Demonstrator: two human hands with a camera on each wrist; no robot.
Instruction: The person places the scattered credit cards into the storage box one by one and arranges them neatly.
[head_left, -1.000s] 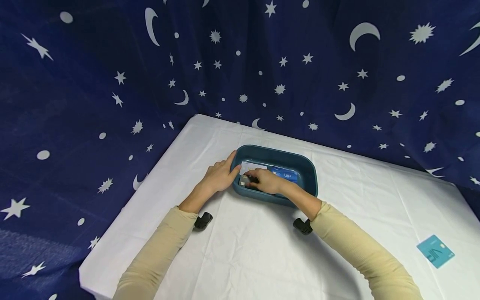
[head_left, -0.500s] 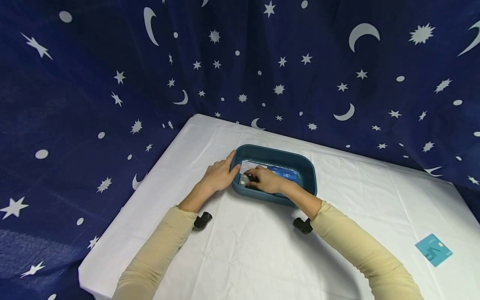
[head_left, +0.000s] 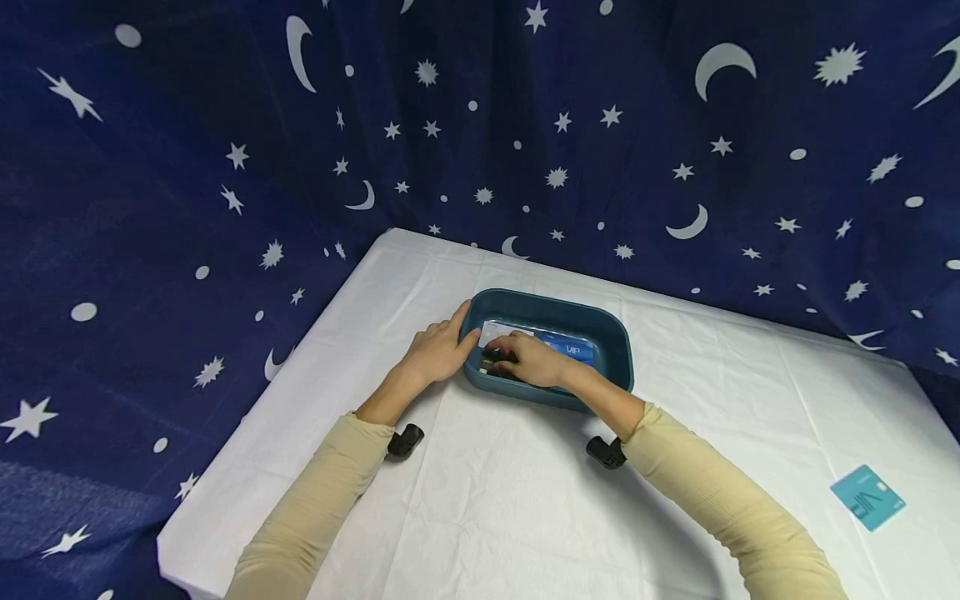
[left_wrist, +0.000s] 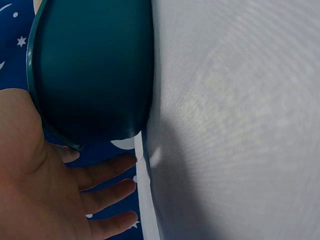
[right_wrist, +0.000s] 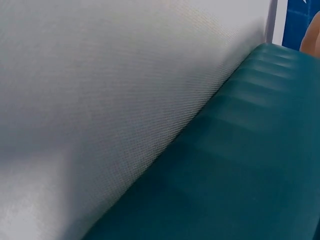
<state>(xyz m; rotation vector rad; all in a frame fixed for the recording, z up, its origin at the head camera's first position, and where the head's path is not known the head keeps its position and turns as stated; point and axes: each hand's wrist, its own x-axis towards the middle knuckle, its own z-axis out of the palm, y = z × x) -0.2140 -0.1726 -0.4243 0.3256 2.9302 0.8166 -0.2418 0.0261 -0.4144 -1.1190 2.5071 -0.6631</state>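
Note:
A dark teal plastic bin (head_left: pixel 618 342) stands on the white-covered table. My left hand (head_left: pixel 438 352) holds its left end, thumb over the rim and index finger along the outside; in the left wrist view the other fingers (left_wrist: pixel 107 197) spread below the bin's wall. My right hand (head_left: pixel 534 361) reaches inside, fingers curled and thumb opposed at a dark card (head_left: pixel 491 357) with a small pale chip, mostly hidden under the fingers. Beyond it lies a whitish card (head_left: pixel 495 332), and to the right a blue VIP card (head_left: pixel 573 348). The right wrist view shows mainly the bin's outer wall (right_wrist: pixel 225 165).
A teal VIP card (head_left: pixel 868 497) lies apart on the white tablecloth (head_left: pixel 480 500) at the right. Black wrist cameras (head_left: pixel 606 452) show at both wrists. A navy curtain (head_left: pixel 480 150) with stars and moons hangs behind and to the left.
The dark card under my right fingers has changed its angle, and less of its face and chip shows. The left hand and the bin have stayed put.

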